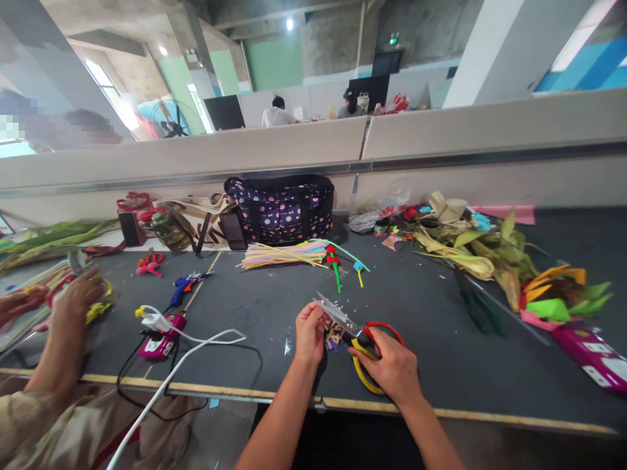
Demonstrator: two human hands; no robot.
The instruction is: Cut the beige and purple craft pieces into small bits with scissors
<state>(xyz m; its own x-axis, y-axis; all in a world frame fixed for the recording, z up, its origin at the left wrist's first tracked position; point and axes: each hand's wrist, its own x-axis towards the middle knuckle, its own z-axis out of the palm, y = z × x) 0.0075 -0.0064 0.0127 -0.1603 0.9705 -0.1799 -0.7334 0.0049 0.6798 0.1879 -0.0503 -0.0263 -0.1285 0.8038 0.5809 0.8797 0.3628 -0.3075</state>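
Observation:
My right hand (394, 365) is wrapped round the red and yellow handles of a pair of scissors (347, 324), whose blades stand apart and point up and left. Close by the blade tips, my left hand (309, 331) is closed, thumb and fingers pinched together. Whatever it pinches is too small to make out. Under the scissors lies a little pile of small cut pieces (335, 336), tan and purple. Beyond the hands is a bundle of pastel pipe cleaners (284, 254). Beside it lie a red and green pipe-cleaner piece (334, 261) and a blue and yellow one (359, 267).
A co-worker's hand (81, 290) works with scissors at the left. A glue gun (189, 287) and a pink power strip (164, 339) with a white cable (181, 365) lie between us. A dark patterned bag (289, 209) stands behind; dried husks (470, 248) and pliers (480, 307) lie right.

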